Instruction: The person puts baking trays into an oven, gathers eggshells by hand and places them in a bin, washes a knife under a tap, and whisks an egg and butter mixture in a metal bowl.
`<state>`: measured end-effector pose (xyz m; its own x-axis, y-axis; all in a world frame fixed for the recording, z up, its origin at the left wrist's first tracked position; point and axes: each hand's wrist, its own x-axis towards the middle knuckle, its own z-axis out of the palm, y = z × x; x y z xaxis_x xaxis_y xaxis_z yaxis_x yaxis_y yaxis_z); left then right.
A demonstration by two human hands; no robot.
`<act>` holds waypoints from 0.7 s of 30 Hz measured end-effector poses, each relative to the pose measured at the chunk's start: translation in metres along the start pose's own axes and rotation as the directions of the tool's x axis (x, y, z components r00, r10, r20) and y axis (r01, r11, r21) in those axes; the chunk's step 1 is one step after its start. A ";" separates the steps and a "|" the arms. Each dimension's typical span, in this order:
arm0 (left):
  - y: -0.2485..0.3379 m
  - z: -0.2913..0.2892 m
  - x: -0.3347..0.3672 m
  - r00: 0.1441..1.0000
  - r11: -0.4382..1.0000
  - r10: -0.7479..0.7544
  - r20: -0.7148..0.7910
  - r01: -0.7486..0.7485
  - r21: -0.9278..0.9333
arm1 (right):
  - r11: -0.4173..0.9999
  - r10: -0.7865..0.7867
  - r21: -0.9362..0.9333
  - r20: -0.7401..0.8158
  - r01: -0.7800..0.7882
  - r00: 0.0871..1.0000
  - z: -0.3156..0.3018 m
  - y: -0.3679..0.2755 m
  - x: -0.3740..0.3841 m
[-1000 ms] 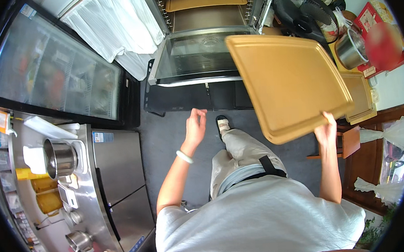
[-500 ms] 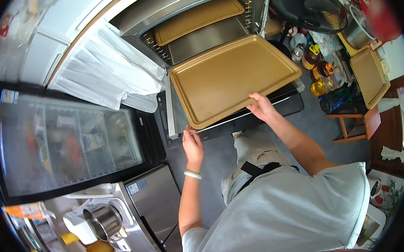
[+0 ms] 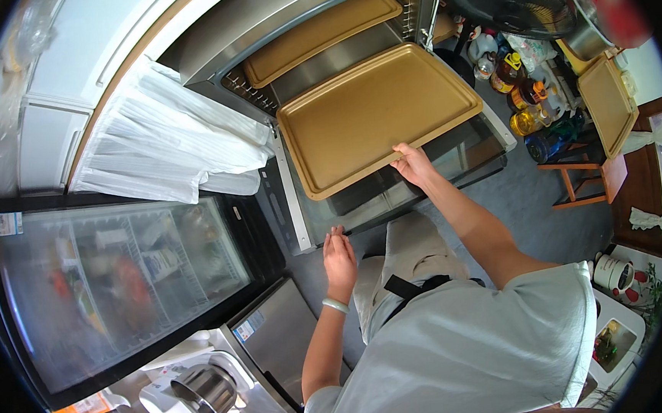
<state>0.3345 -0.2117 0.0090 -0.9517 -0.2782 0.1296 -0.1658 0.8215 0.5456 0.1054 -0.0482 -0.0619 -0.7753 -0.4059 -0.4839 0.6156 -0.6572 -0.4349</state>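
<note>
A gold-coloured baking tray [image 3: 378, 115] juts out of the oven [image 3: 291, 25], above the lowered glass door [image 3: 392, 202]. My right hand [image 3: 416, 165] pinches the tray's near rim, thumb on top and fingers below. Apart from the tray, my left hand [image 3: 340, 266] hangs in front of the door's near left corner. Its fingers are drawn together, and nothing shows in them. Higher in the oven sits a second gold tray [image 3: 319, 35].
A glass-fronted fridge [image 3: 136, 274] stands at left beside a white curtain [image 3: 165, 134]. At right are a black fan [image 3: 509, 6], several bottles [image 3: 523, 93], a wooden stool [image 3: 586, 177] and another gold tray [image 3: 608, 103]. A steel pot [image 3: 206, 392] stands on the lower-left counter.
The tray has moved away from me toward the oven, with my right hand still on its rim. My left hand has come off the tray's corner and moved back toward my body.
</note>
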 end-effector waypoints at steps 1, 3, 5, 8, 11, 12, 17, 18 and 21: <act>-0.003 0.002 0.001 1.000 1.000 0.013 0.017 -0.013 0.010 | 1.000 -0.015 0.001 -0.002 0.015 1.000 -0.003 0.002 0.006; -0.011 0.007 0.000 0.998 0.999 0.029 0.050 -0.031 0.032 | 0.999 -0.036 0.000 -0.004 0.036 0.999 0.000 0.006 0.013; -0.016 0.013 -0.004 0.998 0.998 0.019 0.068 -0.022 0.051 | 0.997 -0.078 -0.014 -0.023 0.078 0.997 0.007 0.009 0.015; -0.025 0.023 -0.011 0.994 0.998 0.002 0.105 -0.009 0.061 | 0.996 -0.083 -0.018 -0.013 0.082 0.997 0.010 0.011 0.022; -0.028 0.029 -0.014 0.992 0.997 0.023 0.124 -0.032 0.071 | 0.998 -0.070 -0.006 -0.009 0.070 0.998 0.006 0.013 0.031; -0.026 0.029 -0.013 0.991 0.996 0.022 0.130 -0.032 0.079 | 0.998 -0.068 -0.001 -0.010 0.068 0.998 0.005 0.013 0.035; -0.027 0.028 -0.010 0.990 0.998 -0.018 0.139 0.008 0.070 | 0.999 -0.046 0.017 -0.025 0.046 0.999 0.000 0.019 0.055; -0.027 0.029 -0.010 0.990 0.997 -0.030 0.139 0.021 0.068 | 0.998 -0.059 0.007 -0.031 0.059 0.998 0.003 0.018 0.057; -0.027 0.032 -0.011 0.988 0.997 -0.062 0.142 0.053 0.064 | 0.997 -0.072 -0.018 -0.032 0.071 0.997 0.002 0.017 0.067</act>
<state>0.3411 -0.2147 -0.0341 -0.9666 -0.2552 -0.0229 -0.2324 0.8355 0.4979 0.0632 -0.0882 -0.1001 -0.8126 -0.3371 -0.4754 0.5611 -0.6732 -0.4817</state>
